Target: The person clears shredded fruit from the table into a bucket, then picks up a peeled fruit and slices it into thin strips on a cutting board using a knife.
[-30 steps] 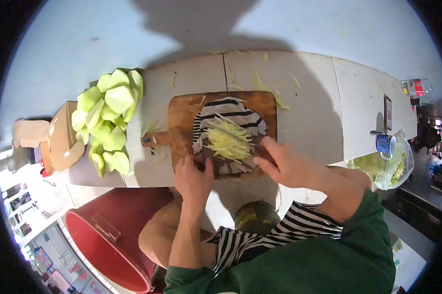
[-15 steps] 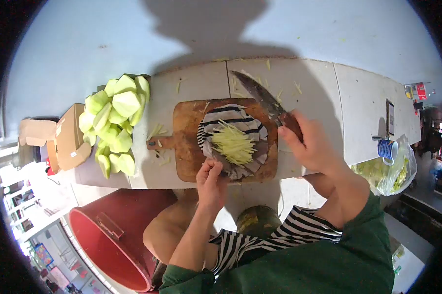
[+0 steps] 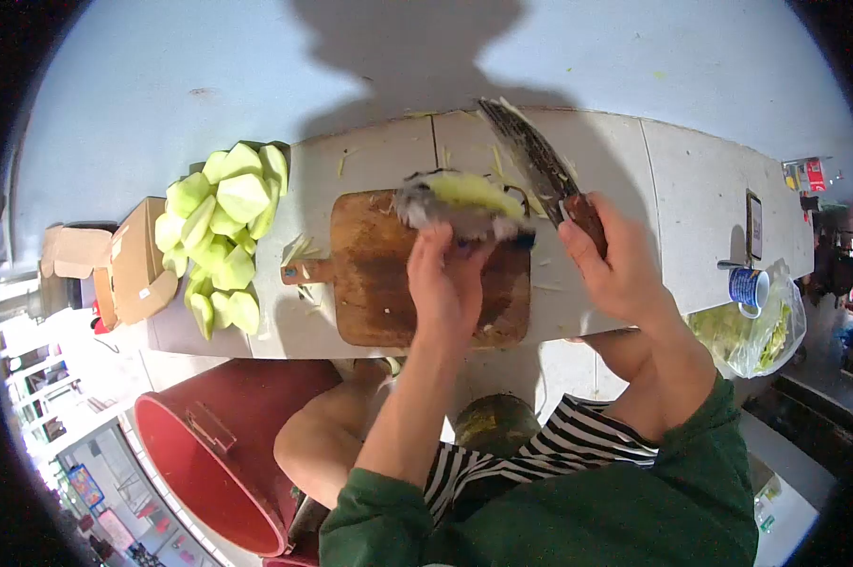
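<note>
left hand: fingers grasping blurred cloth bearing pale green strips, upper centre of frame, over the top edge of the cutting board | right hand: fingers clenched on knife, right of centre, blade slanting up-left | green slices: piled on counter, left of frame

We see the cloth and its shreds only as a blur, and cannot tell single strips apart or make out how the fingers of the left hand meet the cloth. The right hand hides part of the handle of the knife. The phone is too small for us to read; the bottom edge cuts off the shirt.
</note>
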`<action>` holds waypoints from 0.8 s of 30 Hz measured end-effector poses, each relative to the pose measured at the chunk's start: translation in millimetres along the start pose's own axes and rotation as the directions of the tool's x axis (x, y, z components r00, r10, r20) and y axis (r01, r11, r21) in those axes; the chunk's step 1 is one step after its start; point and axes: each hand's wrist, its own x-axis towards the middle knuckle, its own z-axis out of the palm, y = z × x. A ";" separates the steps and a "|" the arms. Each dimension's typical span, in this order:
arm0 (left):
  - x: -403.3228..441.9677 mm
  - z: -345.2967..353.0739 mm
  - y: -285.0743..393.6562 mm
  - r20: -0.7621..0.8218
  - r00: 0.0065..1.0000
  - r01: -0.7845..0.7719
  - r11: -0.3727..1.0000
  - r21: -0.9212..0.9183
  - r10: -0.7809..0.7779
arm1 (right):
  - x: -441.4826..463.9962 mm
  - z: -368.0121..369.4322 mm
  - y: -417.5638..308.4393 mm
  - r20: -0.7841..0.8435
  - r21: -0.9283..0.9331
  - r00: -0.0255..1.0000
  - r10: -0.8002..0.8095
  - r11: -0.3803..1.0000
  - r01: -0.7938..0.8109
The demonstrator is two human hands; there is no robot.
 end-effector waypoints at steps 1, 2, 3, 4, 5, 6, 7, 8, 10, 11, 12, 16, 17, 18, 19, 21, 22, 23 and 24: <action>6.2 17.1 10.1 0.029 0.999 -0.022 0.999 0.034 0.021 | 0.2 -1.7 1.3 -0.020 -0.007 1.000 -0.014 1.000 0.014; 15.9 34.4 20.8 0.029 0.999 -0.023 0.999 0.033 0.022 | 0.4 -3.0 1.9 -0.039 -0.014 0.999 -0.030 0.999 0.030; 26.5 51.5 32.3 0.077 0.997 -0.039 0.993 0.109 0.031 | -0.4 -4.0 2.0 -0.039 -0.014 0.999 -0.031 0.999 0.031; 34.4 65.1 42.5 0.127 0.991 -0.059 0.981 0.183 0.036 | -0.3 -5.8 2.0 -0.045 0.018 0.999 0.012 1.000 -0.011; 38.3 75.0 50.6 0.129 0.991 -0.062 0.981 0.183 0.038 | -0.4 -7.7 2.3 -0.050 0.051 0.997 0.055 0.997 -0.053; 41.2 83.4 58.1 0.118 0.991 -0.081 0.970 0.229 0.055 | 0.0 -9.4 5.1 -0.050 0.052 0.997 0.052 0.997 -0.050; 43.0 88.7 65.8 0.111 0.991 -0.102 0.956 0.276 0.074 | 2.1 -10.7 10.3 -0.070 0.040 0.997 0.017 0.999 -0.014; 42.5 88.5 75.0 0.181 0.981 -0.109 0.958 0.266 0.061 | 3.6 -11.9 14.1 -0.090 0.028 0.996 -0.012 0.999 0.015; 37.2 83.2 92.3 0.197 0.980 -0.093 0.958 0.271 0.039 | 4.7 -11.8 14.8 -0.119 0.001 0.993 -0.026 1.000 0.026; 33.7 81.4 100.6 0.215 0.976 -0.088 0.959 0.269 0.029 | 6.7 -11.4 14.2 -0.141 -0.031 0.989 -0.051 0.998 0.047; 27.4 81.8 107.0 0.130 0.990 -0.099 0.946 0.310 0.062 | 6.4 -11.1 14.1 -0.143 -0.033 0.988 -0.052 0.998 0.047; -2.5 73.9 132.0 0.244 0.968 -0.160 0.906 0.392 0.066 | 8.2 0.1 17.1 -0.208 0.069 0.968 -0.138 0.985 0.155; -11.4 73.7 135.0 0.241 0.968 -0.157 0.907 0.391 0.064 | 12.8 4.6 18.0 -0.242 0.086 0.958 -0.155 0.980 0.180; -19.9 74.7 137.5 0.252 0.966 -0.155 0.912 0.379 0.059 | 31.1 11.2 14.4 -0.242 -0.028 0.952 -0.188 0.982 0.187; -28.0 74.1 139.4 0.266 0.962 -0.153 0.917 0.368 0.054 | 33.1 11.3 16.1 -0.245 -0.035 0.950 -0.193 0.981 0.190; -37.6 56.1 135.4 0.244 0.967 -0.150 0.938 0.314 0.073 | 39.6 14.0 17.4 -0.137 -0.201 0.982 -0.130 0.974 0.101; -48.4 48.2 128.5 0.190 0.981 -0.081 0.969 0.232 0.036 | 41.1 14.7 13.5 -0.124 -0.201 0.983 -0.136 0.974 0.109; -56.2 38.4 123.8 0.144 0.990 -0.016 0.989 0.146 -0.006 | 42.8 12.6 8.9 -0.125 -0.181 0.988 -0.089 0.981 0.065; -54.2 10.5 121.6 0.142 0.990 -0.023 0.989 0.145 0.002 | 44.3 11.7 6.4 -0.129 -0.159 0.991 -0.040 0.987 0.019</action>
